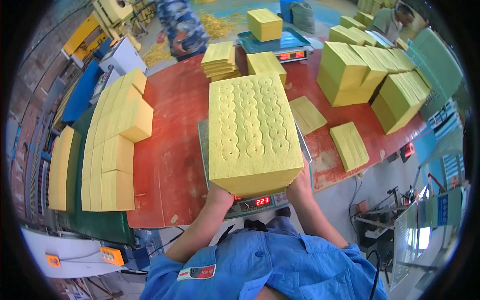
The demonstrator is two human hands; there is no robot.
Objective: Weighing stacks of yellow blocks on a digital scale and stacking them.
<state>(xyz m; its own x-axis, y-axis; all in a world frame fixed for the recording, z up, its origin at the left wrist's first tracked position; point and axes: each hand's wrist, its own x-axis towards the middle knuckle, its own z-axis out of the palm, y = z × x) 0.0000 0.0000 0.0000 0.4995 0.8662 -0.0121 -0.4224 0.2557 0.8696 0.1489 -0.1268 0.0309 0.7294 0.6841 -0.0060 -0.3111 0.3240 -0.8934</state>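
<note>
A thick block of yellow paper [255, 125], its top sheet pressed with rows of coin-like rings, is between my two hands. My left hand [221, 196] grips its near left lower corner, and my right hand [299, 186] grips the near right one; the fingers of both are mostly hidden under the block. Below it is a weighing scale [245, 207] with lit red digits, its platform largely covered. Whether the block touches the platform I cannot tell. Two thin pads of yellow paper [349, 147] lie to the right on the red table [167, 135].
Stacked yellow blocks [112, 150] stand at the left, more blocks [345, 75] at the right. Beyond my block are a pile of yellow sheets [219, 60], another block [267, 65] and a second scale [292, 56] carrying a block. One person [182, 30] stands far left, another [392, 24] far right.
</note>
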